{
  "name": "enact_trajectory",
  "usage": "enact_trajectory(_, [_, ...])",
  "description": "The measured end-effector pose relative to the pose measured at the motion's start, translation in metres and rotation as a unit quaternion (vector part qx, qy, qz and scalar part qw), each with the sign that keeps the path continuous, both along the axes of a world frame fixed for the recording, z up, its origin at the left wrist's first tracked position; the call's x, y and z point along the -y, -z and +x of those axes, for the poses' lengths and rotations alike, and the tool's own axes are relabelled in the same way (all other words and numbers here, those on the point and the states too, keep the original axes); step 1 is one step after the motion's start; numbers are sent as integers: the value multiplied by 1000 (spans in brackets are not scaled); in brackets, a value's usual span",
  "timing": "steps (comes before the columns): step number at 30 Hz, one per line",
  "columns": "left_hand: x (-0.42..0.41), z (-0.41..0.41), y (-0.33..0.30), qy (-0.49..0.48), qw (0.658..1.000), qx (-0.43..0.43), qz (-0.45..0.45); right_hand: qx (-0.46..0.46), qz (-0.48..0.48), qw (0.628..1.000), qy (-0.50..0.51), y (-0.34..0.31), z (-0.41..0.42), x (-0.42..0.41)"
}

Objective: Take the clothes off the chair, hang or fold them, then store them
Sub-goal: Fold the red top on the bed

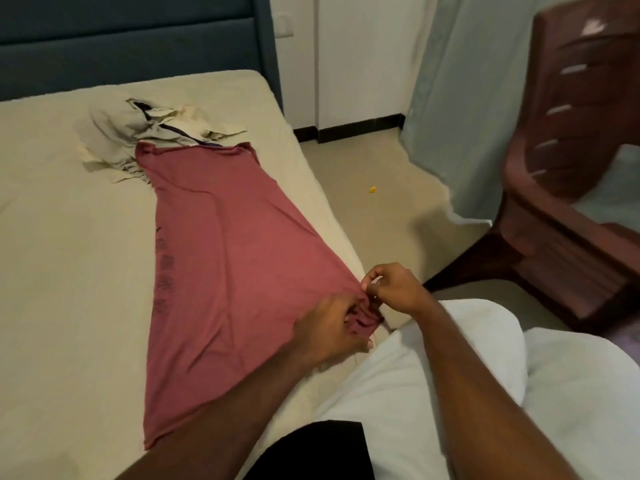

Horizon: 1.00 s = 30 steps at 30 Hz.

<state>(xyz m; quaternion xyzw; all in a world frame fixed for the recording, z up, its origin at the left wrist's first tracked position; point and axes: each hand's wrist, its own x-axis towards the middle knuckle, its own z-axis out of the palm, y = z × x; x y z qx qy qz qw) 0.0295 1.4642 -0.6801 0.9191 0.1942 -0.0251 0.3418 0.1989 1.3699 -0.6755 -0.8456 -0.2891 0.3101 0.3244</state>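
A faded dark print runs down the left side of the pink shirt, but I can't read it.

Red T-shirt: dusty-red knit, spread flat and lengthwise on the bed, folded narrow, far hem lying just over the beige garment. Dark print runs along its left edge. Near right corner bunched and gathered at the mattress edge.

Beige garment: crumpled heap at the far end of the bed, pale grey-beige with dark trim and cream lining showing.

Brown plastic chair: upright at right, beside the bed, slatted back.
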Motion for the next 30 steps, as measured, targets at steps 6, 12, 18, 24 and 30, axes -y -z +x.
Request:
enact_trajectory(6, [14,9,25,-23,995,49,84,-38,-79,994,-67,-5,-5,12])
enact_trajectory(12, [-6,6,5,-11,984,75,-161,-4,-25,1000,2,-13,-11,13])
enact_trajectory(18, [-113,41,-2,-261,947,103,-157,103,-36,993,36,-2,-29,-22])
enact_trajectory(24, [-203,92,1,-355,927,98,-66,187,-69,979,32,0,-29,-62])
enact_trajectory(30, [-225,142,2,-333,941,16,60,127,-73,989,33,9,-15,-54])
